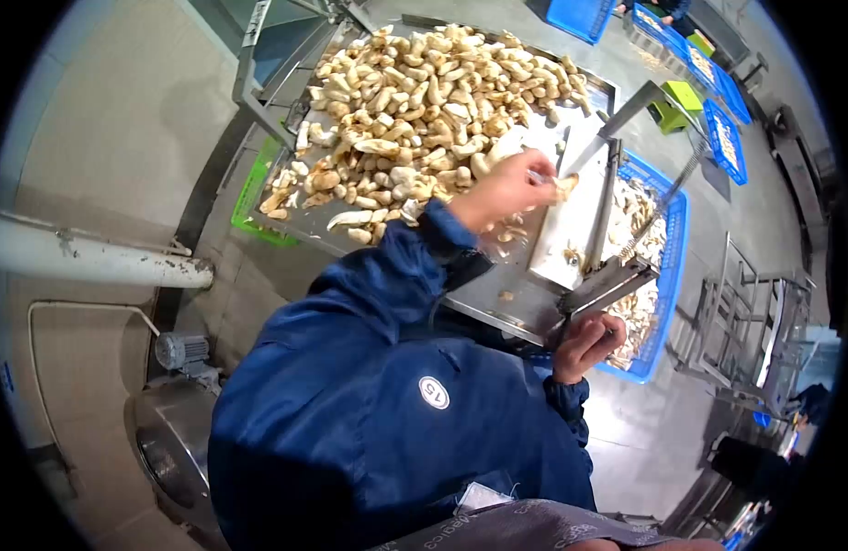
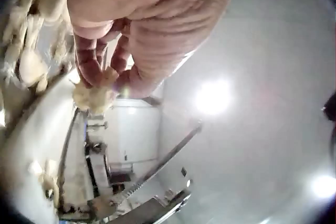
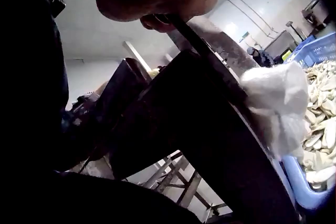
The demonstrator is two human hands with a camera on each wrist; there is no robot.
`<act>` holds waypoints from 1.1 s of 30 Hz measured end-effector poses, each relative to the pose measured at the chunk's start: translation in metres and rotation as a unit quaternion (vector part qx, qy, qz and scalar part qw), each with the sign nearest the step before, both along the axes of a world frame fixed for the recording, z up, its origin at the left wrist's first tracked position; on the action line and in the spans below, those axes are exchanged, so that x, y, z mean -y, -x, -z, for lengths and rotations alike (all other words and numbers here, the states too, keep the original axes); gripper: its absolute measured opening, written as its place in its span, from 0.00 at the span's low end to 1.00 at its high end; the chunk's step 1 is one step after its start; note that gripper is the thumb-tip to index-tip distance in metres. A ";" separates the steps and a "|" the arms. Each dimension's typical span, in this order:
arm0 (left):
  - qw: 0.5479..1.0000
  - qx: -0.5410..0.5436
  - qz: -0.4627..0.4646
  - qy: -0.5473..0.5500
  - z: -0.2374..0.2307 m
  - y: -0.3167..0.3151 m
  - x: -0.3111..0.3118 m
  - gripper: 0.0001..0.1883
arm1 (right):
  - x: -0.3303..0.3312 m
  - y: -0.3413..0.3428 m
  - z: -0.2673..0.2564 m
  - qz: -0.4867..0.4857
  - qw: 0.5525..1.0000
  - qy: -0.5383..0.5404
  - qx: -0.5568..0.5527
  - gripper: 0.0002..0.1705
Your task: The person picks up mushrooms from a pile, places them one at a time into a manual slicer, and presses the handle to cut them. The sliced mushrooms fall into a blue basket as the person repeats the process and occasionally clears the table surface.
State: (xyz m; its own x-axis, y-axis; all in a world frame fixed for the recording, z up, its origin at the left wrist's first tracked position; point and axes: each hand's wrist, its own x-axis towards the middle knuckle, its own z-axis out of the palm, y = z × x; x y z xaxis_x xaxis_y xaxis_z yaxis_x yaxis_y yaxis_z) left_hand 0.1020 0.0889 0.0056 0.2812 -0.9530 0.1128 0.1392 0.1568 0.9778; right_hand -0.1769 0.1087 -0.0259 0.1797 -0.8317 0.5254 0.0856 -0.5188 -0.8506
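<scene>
My left hand [image 1: 508, 191] pinches a pale mushroom piece [image 2: 94, 98] between thumb and fingertips, over the right side of the metal table. Under that piece lies a long white board [image 1: 554, 248] with small scraps on it. A big heap of whole mushrooms [image 1: 424, 101] spreads to the left of and beyond this hand. Low on the right, my right hand [image 1: 586, 347] has its fingers curled at the near end of a dark metal bar [image 3: 218, 66] of the cutter. The right wrist view shows the hand gripping this bar, its palm side mostly hidden.
A blue basket [image 1: 673, 266] filled with sliced mushrooms stands beyond the cutter. A spring [image 1: 685, 174] slants above it. Farther off are a green stool [image 1: 673, 106], more blue baskets [image 1: 725, 142] and a metal rack [image 1: 731, 312]. A green crate [image 1: 252, 197] sits under the table's left side.
</scene>
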 end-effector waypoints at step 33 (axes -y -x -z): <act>0.744 0.647 -0.018 -0.163 -0.050 -0.109 -0.123 0.20 | -0.006 0.009 -0.006 -0.028 0.999 -0.024 -0.005 0.12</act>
